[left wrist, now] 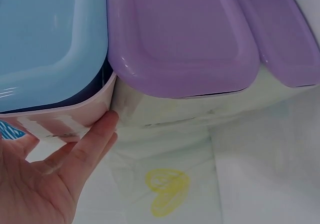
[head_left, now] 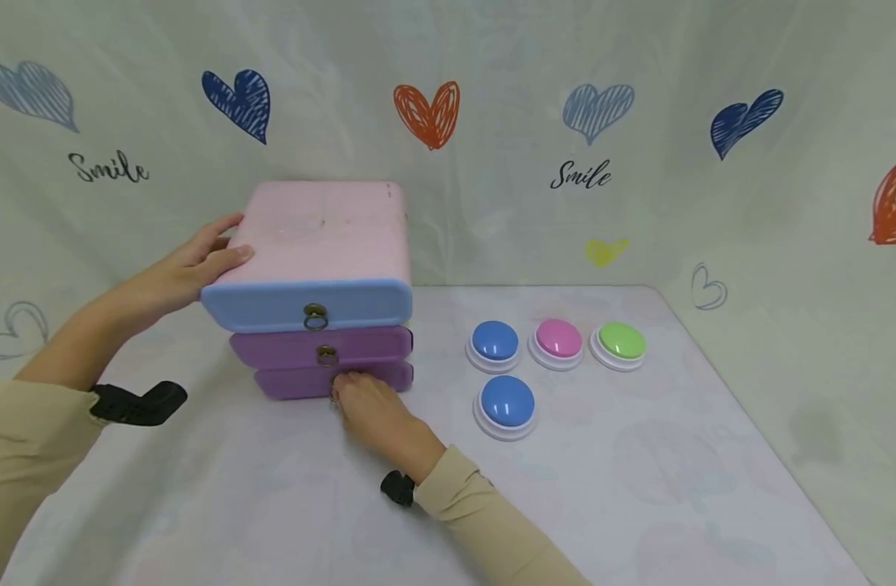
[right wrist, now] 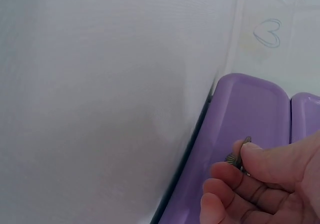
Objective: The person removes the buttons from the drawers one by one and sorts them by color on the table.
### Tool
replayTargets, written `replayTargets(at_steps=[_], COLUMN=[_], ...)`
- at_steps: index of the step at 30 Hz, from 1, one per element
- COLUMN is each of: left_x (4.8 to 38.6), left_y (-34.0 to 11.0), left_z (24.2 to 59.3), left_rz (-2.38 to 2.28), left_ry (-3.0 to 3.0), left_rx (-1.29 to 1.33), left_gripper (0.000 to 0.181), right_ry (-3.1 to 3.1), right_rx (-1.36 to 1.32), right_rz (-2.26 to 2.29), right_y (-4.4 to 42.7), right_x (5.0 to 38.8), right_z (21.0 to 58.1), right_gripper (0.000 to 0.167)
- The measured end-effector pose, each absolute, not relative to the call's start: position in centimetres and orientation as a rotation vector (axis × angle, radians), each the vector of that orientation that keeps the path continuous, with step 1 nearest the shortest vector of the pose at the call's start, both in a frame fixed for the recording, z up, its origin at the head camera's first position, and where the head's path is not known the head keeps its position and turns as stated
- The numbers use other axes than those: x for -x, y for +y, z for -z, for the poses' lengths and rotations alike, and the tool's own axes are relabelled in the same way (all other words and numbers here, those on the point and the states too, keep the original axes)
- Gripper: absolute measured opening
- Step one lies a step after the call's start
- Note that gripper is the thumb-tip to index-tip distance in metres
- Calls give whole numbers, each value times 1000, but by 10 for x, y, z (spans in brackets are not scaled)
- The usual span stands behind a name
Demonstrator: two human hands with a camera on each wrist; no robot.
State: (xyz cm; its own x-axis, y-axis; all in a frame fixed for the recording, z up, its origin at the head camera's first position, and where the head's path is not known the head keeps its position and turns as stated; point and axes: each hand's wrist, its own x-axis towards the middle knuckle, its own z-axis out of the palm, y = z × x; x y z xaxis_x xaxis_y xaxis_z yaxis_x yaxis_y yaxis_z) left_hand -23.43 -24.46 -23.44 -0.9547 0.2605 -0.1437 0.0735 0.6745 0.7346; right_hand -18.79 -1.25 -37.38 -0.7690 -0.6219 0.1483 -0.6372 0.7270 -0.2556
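Note:
A small drawer cabinet stands at the left of the table, with a pink top case [head_left: 323,228], a blue top drawer [head_left: 272,305] and two purple drawers below. My left hand [head_left: 191,264] rests on the pink case's left side, its thumb on top; in the left wrist view the fingers [left wrist: 87,151] lie fairly straight against the case. At the bottom purple drawer [head_left: 286,384], my right hand [head_left: 374,411] pinches the bronze ring pull [right wrist: 246,143] between thumb and index finger. That drawer looks closed. Ring pulls also hang on the blue drawer and the middle purple drawer [head_left: 272,350].
To the right of the cabinet are several round push buttons on white bases: a blue button [head_left: 495,340], a pink button [head_left: 559,338], a green button [head_left: 622,340] and a nearer blue button [head_left: 507,401]. A curtain with printed hearts [head_left: 491,220] hangs behind the table [head_left: 638,472].

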Motion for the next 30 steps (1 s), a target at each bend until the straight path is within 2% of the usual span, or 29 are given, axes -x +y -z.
replayTargets(at_steps=[19,30], left_x=[234,235], left_y=[-244,-246], left_z=[234,235], left_rz=[-1153,-1172], left_ry=[2659,2644], left_rx=[-280,-295], left_gripper=[72,72], right_ry=[-2914,-2903], right_rx=[-1022,-1063], right_rz=[-357,-188], right_y=[-13,-12], right_x=[180,160], right_z=[368,369], right_gripper=[15,7])
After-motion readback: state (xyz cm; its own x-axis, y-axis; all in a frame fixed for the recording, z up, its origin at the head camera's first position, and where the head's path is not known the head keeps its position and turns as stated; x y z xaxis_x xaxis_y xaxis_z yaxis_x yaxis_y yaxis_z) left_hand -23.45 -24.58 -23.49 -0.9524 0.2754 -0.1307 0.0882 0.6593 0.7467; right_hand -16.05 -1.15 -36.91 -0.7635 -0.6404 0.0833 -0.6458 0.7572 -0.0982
